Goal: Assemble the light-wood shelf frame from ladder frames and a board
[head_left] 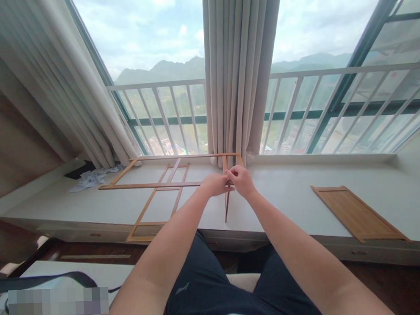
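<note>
A long wooden frame (152, 186) stands partly raised on the white window ledge, with a crossbar and a slim wooden piece (227, 205) running down from its right part. My left hand (215, 185) is closed around the frame's near rail where these pieces meet. Right beside it, my right hand (241, 178) is closed, thumb and finger pinched together at the same joint. Whatever is between those fingertips is too small and hidden to make out. A second, lighter wooden frame (153, 223) lies behind and under the first, reaching the ledge's front edge.
A slatted wooden panel (361, 212) lies on the ledge (277, 205) at the right. Crumpled plastic or paper (90, 179) sits at the far left. Grey curtains (241, 73) hang before a railing (173, 85) and windows. Drawers line the ledge's front.
</note>
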A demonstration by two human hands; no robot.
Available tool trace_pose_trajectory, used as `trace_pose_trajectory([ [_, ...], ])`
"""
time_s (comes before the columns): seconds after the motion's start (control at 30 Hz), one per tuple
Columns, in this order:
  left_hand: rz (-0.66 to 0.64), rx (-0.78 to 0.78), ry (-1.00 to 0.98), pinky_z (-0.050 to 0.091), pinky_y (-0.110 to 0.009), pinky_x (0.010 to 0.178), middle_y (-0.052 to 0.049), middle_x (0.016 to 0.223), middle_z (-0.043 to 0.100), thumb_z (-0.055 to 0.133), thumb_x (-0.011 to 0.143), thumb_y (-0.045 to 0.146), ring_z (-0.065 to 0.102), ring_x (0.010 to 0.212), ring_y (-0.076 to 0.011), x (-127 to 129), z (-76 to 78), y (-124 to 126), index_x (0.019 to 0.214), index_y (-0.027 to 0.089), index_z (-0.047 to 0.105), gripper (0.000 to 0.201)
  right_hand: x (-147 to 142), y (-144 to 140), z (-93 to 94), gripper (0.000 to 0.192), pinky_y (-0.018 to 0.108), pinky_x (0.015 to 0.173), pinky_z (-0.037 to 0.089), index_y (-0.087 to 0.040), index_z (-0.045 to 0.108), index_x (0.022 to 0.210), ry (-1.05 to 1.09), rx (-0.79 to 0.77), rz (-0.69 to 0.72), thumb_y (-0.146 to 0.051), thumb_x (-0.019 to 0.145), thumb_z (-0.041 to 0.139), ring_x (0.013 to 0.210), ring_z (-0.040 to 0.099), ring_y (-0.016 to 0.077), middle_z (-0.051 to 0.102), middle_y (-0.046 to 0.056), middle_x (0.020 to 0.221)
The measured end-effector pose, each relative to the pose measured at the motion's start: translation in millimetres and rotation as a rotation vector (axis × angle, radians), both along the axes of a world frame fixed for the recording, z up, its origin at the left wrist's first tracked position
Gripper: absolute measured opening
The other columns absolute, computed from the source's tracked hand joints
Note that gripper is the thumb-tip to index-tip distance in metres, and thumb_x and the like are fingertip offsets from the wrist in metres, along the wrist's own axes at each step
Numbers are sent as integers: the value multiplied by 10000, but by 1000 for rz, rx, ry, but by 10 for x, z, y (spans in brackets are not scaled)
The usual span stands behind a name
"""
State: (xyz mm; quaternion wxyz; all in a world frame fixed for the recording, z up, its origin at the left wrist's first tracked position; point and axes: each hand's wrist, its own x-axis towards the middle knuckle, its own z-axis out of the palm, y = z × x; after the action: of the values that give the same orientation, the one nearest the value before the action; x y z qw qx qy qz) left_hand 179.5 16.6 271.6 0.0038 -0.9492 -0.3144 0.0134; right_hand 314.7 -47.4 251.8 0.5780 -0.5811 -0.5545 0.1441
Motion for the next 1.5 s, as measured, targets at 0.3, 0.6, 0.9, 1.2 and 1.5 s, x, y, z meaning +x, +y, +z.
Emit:
trace_pose_trajectory([
  [0.3,3,-8,3,536,-352,756,-82,949,762,506,898,633,724,872,-286,-6,-3,4,1042,261,701,444,18,25,-24,294,327,696,407,-227,577,665,-37,37,26,-446,860,606,701,517,190,545,14,713],
  [0.6,-20,1,-23,536,-342,750,-82,977,765,522,893,620,723,876,-283,25,-29,8,1136,266,690,461,48,16,-67,285,316,694,397,-220,554,653,-103,112,-20,-377,884,611,685,496,174,517,-3,694],
  [0.9,-31,13,-26,529,-343,714,-84,915,760,507,887,645,722,836,-289,21,-46,24,924,250,723,452,30,-21,-92,209,308,711,410,-207,626,720,-177,193,54,-280,912,584,732,522,174,539,15,759],
  [1.2,-10,32,-12,529,-347,737,-90,930,756,486,905,643,718,857,-286,4,-62,28,961,251,730,465,67,-9,-40,204,294,722,461,-201,629,711,-107,119,262,-265,882,539,777,566,166,573,24,811],
  [1.5,3,6,-10,532,-351,760,-83,987,760,514,891,658,717,893,-287,19,-37,0,1064,266,716,474,226,73,-41,192,298,636,484,-199,637,738,85,-101,403,-375,811,612,648,558,155,585,-9,694],
])
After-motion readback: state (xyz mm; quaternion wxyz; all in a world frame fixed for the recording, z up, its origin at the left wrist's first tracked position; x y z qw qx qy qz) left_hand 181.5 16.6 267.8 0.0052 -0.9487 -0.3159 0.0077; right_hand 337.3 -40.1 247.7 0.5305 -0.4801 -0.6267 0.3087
